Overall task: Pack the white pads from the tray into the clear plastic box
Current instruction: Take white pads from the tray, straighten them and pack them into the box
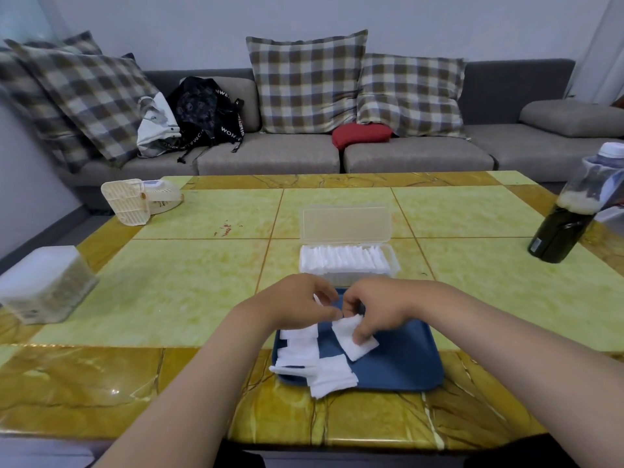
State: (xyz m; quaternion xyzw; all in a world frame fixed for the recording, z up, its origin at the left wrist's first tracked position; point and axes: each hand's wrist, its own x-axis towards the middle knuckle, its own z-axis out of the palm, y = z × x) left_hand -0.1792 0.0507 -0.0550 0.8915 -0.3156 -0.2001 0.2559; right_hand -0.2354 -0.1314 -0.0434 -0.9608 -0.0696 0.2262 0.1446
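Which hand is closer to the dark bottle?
Right. The right hand, pinching a white pad over the tray, is on the side toward the dark bottle; the left hand is farther left.

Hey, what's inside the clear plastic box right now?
The clear plastic box holds a row of white pads standing on edge, its lid open behind. How deep they go is hidden by its frosted wall.
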